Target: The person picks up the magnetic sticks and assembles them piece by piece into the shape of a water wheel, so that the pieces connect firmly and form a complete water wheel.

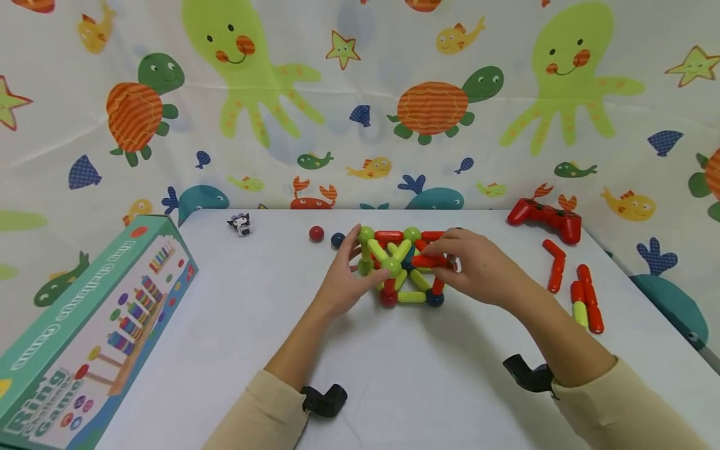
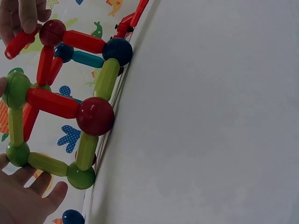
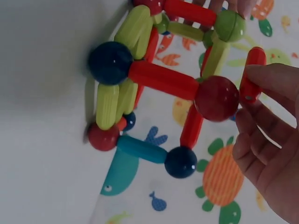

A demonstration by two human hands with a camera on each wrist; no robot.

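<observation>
A frame of magnetic rods and balls [image 1: 412, 297], in red, lime green and blue, stands on the white table. My left hand [image 1: 341, 281] grips its left side, with the thumb at a lime green ball [image 1: 391, 267] and the fingers reaching to the far side. In the left wrist view those fingers spread beside a lower lime green rod [image 2: 47, 164]. My right hand [image 1: 482, 265] pinches a red magnetic rod [image 3: 253, 74] between thumb and fingers. One end of that rod is right at a red ball [image 3: 217, 98] on the frame's upper corner.
A ring game box [image 1: 95, 331] lies at the left. A red ball [image 1: 317, 234], a blue ball [image 1: 337, 240] and a small figurine [image 1: 240, 224] sit behind the frame. Loose rods [image 1: 589, 300] and a red game controller [image 1: 544, 219] are at the right, before a patterned cloth [image 1: 371, 62].
</observation>
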